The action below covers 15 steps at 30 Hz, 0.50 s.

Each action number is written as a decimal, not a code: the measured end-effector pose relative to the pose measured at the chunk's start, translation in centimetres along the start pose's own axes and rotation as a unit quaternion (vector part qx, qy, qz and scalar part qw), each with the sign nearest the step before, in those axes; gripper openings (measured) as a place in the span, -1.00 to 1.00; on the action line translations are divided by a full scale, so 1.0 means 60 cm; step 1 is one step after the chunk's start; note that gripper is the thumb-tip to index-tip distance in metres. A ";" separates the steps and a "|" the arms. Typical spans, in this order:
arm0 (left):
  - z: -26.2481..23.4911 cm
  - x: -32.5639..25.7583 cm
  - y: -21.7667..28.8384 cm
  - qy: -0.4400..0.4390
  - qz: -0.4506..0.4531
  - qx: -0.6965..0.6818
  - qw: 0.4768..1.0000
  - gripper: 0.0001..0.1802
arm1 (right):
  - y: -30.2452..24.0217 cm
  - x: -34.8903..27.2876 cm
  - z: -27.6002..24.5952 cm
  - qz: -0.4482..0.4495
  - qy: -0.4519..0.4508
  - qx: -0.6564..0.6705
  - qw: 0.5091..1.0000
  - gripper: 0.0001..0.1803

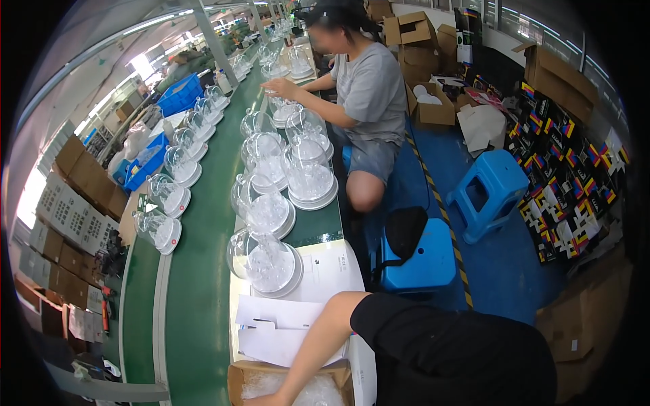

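My left forearm [311, 352] comes out of a black sleeve and reaches down to the left into an open cardboard box [237, 375] at the bottom edge. The box holds clear plastic pieces [318, 391]. My left hand [261, 400] is only partly in view at the frame's edge, resting on those pieces, and its fingers are cut off. My right hand is out of view. White paper sheets [284, 325] lie just above the box. Beyond them stands a clear dome on a white round base [267, 264].
Several more clear domes line the green conveyor belt [196, 291] and the side bench. A seated person in a grey shirt [369, 88] handles one dome further along. Blue stools [487, 189] stand on the blue floor, with cardboard cartons and colourful boxes [562, 176] at the right.
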<state>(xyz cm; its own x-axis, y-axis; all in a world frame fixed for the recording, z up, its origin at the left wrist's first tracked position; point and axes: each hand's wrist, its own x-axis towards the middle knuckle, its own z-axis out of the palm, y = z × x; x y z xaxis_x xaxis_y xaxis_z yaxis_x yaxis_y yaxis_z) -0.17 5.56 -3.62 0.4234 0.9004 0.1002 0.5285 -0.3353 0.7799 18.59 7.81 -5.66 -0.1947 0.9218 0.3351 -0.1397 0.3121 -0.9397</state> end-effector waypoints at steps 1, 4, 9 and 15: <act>-0.002 -0.002 0.000 0.003 -0.005 0.001 1.000 -0.75 | 0.001 0.001 -0.002 0.008 -0.009 -0.008 1.000 -0.79; -0.057 -0.087 0.035 0.066 -0.058 0.038 0.995 -0.75 | -0.018 0.008 0.047 0.014 -0.095 0.006 0.995 -0.78; -0.015 -0.048 0.077 0.130 0.021 0.020 0.991 -0.83 | 0.001 0.007 0.018 0.065 0.005 0.046 0.997 -0.90; -0.012 -0.061 0.090 0.112 -0.074 -0.023 0.991 -0.75 | -0.025 -0.012 0.000 0.068 -0.021 -0.006 0.997 -0.87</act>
<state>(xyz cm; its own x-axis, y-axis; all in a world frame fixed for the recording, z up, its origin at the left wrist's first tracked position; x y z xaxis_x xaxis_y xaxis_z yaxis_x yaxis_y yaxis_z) 0.64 0.65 0.67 0.1664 0.9795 0.1134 0.5362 -0.1864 0.8232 18.93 6.70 -4.48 -0.2514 0.9454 0.2073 -0.0968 0.1885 -0.9773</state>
